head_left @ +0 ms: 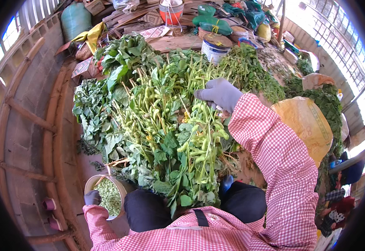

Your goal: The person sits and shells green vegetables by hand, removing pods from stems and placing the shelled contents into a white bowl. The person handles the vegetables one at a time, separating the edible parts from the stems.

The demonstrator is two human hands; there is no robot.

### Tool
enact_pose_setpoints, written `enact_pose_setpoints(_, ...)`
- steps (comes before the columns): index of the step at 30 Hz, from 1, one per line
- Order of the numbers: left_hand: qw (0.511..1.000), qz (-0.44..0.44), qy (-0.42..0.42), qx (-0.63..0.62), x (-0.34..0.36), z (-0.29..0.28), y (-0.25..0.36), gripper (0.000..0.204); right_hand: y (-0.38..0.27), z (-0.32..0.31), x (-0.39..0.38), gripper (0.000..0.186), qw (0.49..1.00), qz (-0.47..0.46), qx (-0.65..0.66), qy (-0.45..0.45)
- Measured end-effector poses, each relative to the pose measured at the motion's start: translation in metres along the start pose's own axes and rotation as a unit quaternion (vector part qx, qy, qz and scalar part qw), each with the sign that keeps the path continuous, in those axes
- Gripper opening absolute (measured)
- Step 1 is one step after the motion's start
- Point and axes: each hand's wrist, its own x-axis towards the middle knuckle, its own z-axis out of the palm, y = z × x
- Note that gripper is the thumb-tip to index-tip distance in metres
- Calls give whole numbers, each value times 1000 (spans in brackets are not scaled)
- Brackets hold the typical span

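My right hand (217, 94), in a grey glove, is closed on the stems of a bean plant (203, 136) at the right of a big heap. Clusters of green pods hang below it toward my lap. The heap (145, 108) of leafy, podded plants spreads in front of me up to my knees. My left hand (93, 198), also gloved, is low at the left, at the rim of a pale bucket (121, 188) of loose green pods (109, 196); its fingers are too small and bunched to tell whether they hold anything.
More greens (258, 75), a lidded white pail (212, 52), sacks (75, 23) and boards (136, 19) lie behind. A yellow sack (302, 127) is right of my arm. Wooden rails (27, 115) and pink sandals (48, 205) line the left wall. Another person (343, 207) is partly visible at far right.
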Motion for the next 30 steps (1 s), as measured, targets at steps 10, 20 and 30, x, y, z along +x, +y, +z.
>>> enact_pose_setpoints(10, 894, 380, -223, -82, -211, 142, 264, 24, 13, 5, -3, 49, 999, -16, -4, 46)
enact_pose_setpoints(20, 763, 505, -403, -34, -263, 233, 306, 28, 3, -16, 2, 39, 994, -56, 22, 94)
enact_pose_setpoints(30, 850, 406, -333, -34, -236, 262, 296, 16, 50, 1, 31, 44, 979, -47, 84, 178)
